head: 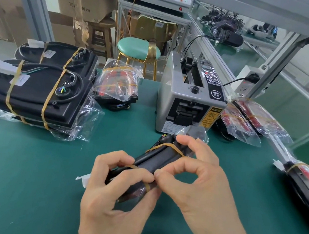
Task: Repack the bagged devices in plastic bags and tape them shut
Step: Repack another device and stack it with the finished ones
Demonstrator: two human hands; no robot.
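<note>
A black device (156, 160) in a clear plastic bag, bound by two tan tape strips, is held edge-up above the green table (28, 169). My left hand (114, 187) grips its near end, thumb and fingers curled round it. My right hand (191, 171) holds the far side; its thumb and forefinger pinch the near tape strip (147, 186) where it meets my left forefinger. A white connector (85, 179) sticks out by my left hand. The grey tape dispenser (188, 99) stands just behind.
Stacked bagged black devices (35, 88) with tape bands lie at the left. A bagged red device (117, 85) sits mid-back, more bagged red devices (249, 118) at the right, another (308, 182) at the right edge. A teal stool (138, 50) stands behind the table.
</note>
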